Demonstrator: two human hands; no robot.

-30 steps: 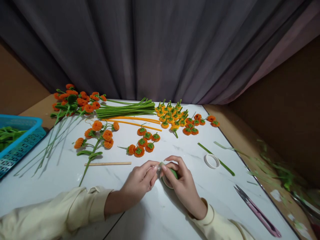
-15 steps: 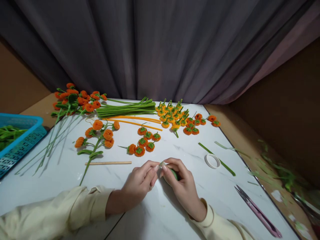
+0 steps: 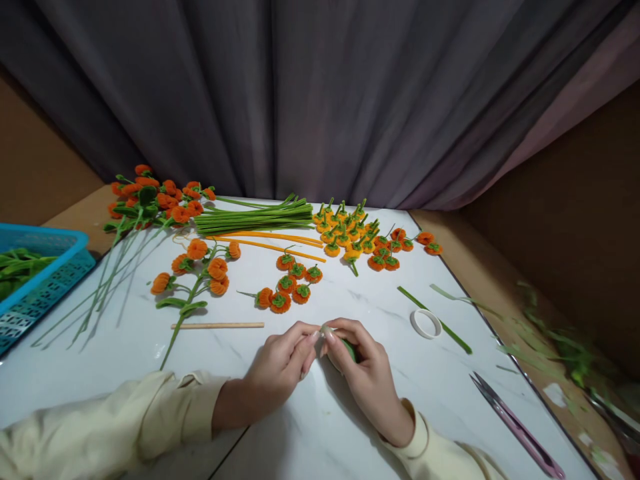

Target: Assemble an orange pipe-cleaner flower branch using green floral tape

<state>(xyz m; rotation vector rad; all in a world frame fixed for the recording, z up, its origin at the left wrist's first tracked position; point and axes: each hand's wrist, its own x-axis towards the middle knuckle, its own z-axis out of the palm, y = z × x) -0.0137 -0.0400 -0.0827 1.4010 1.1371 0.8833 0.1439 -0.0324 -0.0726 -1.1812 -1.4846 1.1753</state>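
Observation:
Near the front middle of the table, my two hands meet at their fingertips. My right hand (image 3: 367,363) is closed around a roll of green tape (image 3: 350,348), which shows only in part between thumb and palm. My left hand (image 3: 283,363) is pinched, thumb against forefinger, touching the right fingertips; whatever it holds is too small and covered to make out. Beyond the hands lies a group of orange pumpkin-shaped pipe-cleaner pieces (image 3: 287,284) with green tops. To the left rests a green stem bearing several orange pieces (image 3: 193,290), crossing a thin wooden stick (image 3: 220,326).
Green pipe cleaners (image 3: 255,219) lie at the back beside yellow pieces (image 3: 345,230) and more orange ones (image 3: 385,253). Finished orange stems (image 3: 150,200) and a blue basket (image 3: 75,250) are left. A white ring (image 3: 426,324) and pink-handled snips (image 3: 520,427) lie right.
Both hands keep almost the same pose, fingertips together. The whole view has shifted very slightly; nothing on the table has moved.

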